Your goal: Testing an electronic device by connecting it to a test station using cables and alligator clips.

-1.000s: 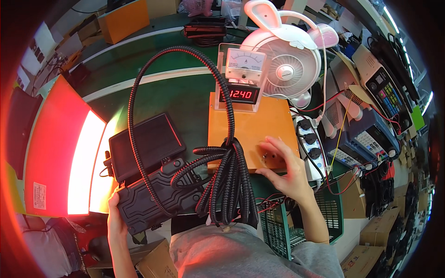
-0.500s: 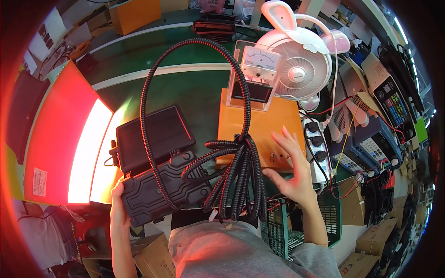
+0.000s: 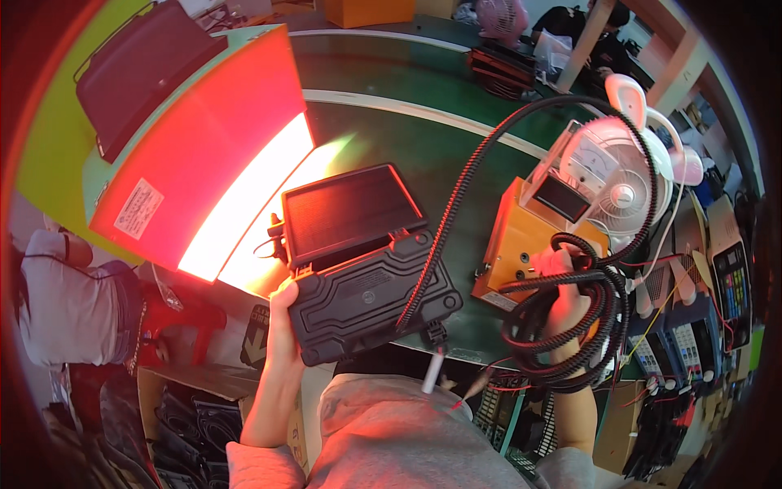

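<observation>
My left hand (image 3: pixel 283 314) grips the lower left edge of a black ribbed plastic case (image 3: pixel 371 301), thumb on top. A flat black panel (image 3: pixel 354 216) with a dark glossy face lies against the case's far side. From the case a black corrugated hose rises in a high arc to a bundled coil (image 3: pixel 607 314) on the right. My right hand (image 3: pixel 562 281) reaches through the coil, its fingers closed at the top of the bundle and partly hidden by the loops. A short white tag (image 3: pixel 432 373) hangs below the case's near right corner.
A red-lit box with a bright glowing face (image 3: pixel 248 204) stands left. Behind the coil are an orange box with a meter (image 3: pixel 509 244) and a white fan (image 3: pixel 627 191). Bench instruments (image 3: pixel 684 346) stand right. A seated person (image 3: pixel 73 293) is left, another (image 3: pixel 607 45) far right.
My right hand, open beside the orange box before, now has hold of the hose coil and has lifted it rightward, away from the case. The view has turned; my left hand still holds the case.
</observation>
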The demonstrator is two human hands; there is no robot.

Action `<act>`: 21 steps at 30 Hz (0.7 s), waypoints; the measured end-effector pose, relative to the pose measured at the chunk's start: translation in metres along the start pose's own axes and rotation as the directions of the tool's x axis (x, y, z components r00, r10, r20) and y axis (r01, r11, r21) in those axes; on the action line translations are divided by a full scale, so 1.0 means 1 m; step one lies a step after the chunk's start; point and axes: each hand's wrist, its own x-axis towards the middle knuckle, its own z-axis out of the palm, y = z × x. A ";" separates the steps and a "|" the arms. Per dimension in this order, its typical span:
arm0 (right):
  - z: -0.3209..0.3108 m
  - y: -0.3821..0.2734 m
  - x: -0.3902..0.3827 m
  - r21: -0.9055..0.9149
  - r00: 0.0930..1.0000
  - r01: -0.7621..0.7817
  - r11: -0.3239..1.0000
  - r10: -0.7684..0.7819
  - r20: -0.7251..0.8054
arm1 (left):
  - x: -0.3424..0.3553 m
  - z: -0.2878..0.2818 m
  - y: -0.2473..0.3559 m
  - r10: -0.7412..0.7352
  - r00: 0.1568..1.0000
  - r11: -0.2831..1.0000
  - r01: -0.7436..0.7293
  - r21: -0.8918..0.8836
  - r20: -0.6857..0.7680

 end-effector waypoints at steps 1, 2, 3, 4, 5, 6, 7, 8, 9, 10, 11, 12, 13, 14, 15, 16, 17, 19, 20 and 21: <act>0.000 -0.009 0.003 0.003 0.999 0.006 1.000 -0.006 0.047 | -0.003 -0.010 -0.003 0.099 0.995 0.995 -0.100 -0.012 -0.025; -0.024 0.003 0.012 -0.140 0.998 -0.022 0.990 0.030 0.056 | -0.004 -0.013 -0.006 0.177 0.984 0.984 -0.178 -0.020 -0.026; 0.008 -0.030 0.008 -0.194 0.999 0.006 0.981 0.004 0.054 | -0.002 -0.014 -0.007 0.249 0.954 0.966 -0.257 -0.024 -0.168; 0.020 -0.036 0.016 -0.350 0.997 -0.029 0.936 0.053 0.061 | -0.011 -0.015 0.000 0.322 0.936 0.944 -0.329 -0.033 -0.141; 0.023 -0.033 0.035 -0.047 0.954 -0.041 0.998 0.053 0.294 | -0.009 -0.022 0.008 0.319 0.946 0.945 -0.322 -0.051 -0.067; 0.049 -0.050 0.037 -0.424 0.926 0.283 0.860 -0.131 0.353 | -0.003 -0.036 0.013 0.322 0.946 0.939 -0.325 -0.110 -0.044; 0.049 -0.013 0.065 -0.034 0.920 0.073 0.997 -0.054 0.388 | 0.004 -0.036 0.016 0.373 0.912 0.915 -0.392 -0.093 -0.172; 0.049 0.012 0.087 -0.105 0.902 -0.080 0.991 0.117 0.415 | 0.008 -0.025 0.019 0.384 0.908 0.900 -0.408 -0.152 -0.165; 0.074 0.000 0.086 -0.224 0.897 -0.160 0.961 0.236 0.374 | 0.010 -0.023 0.023 0.424 0.866 0.871 -0.470 -0.143 -0.265; 0.089 0.003 0.094 -0.302 0.941 -0.019 0.953 0.120 0.318 | 0.016 -0.013 0.026 0.437 0.824 0.864 -0.496 -0.088 -0.361; 0.097 0.025 0.108 -0.300 0.951 -0.035 0.953 0.124 0.283 | 0.019 -0.010 0.029 0.367 0.862 0.875 -0.448 -0.185 -0.350; 0.104 0.036 0.119 -0.339 0.960 -0.105 0.935 0.184 0.210 | 0.027 -0.010 0.030 0.459 0.774 0.853 -0.521 -0.026 -0.435; 0.109 0.034 0.123 -0.441 0.968 -0.146 0.886 0.220 0.121 | 0.034 -0.016 0.033 0.463 0.769 0.858 -0.513 0.006 -0.442; 0.118 0.045 0.131 -0.444 0.965 -0.204 0.872 0.254 0.056 | 0.039 -0.031 0.040 0.482 0.768 0.848 -0.531 0.002 -0.422; 0.120 0.058 0.142 -0.472 0.964 -0.231 0.851 0.266 0.008 | 0.042 -0.028 0.043 0.496 0.748 0.840 -0.542 0.026 -0.440; 0.120 0.068 0.148 -0.528 0.959 -0.251 0.811 0.281 -0.023 | 0.047 -0.030 0.046 0.462 0.775 0.860 -0.510 0.005 -0.430; 0.120 0.076 0.154 -0.623 0.957 -0.250 0.741 0.288 -0.042 | 0.053 -0.035 0.050 0.430 0.799 0.877 -0.480 -0.014 -0.421; 0.121 0.072 0.147 -0.768 0.968 -0.167 0.618 0.249 -0.010 | 0.065 -0.055 0.054 0.529 0.762 0.839 -0.534 0.100 -0.373; 0.114 0.075 0.151 -0.794 0.966 -0.117 0.596 0.253 0.047 | 0.068 -0.059 0.056 0.622 0.715 0.782 -0.588 0.208 -0.319; 0.107 0.079 0.152 -0.794 0.967 -0.125 0.595 0.252 0.036 | 0.073 -0.062 0.059 0.619 0.721 0.785 -0.583 0.208 -0.312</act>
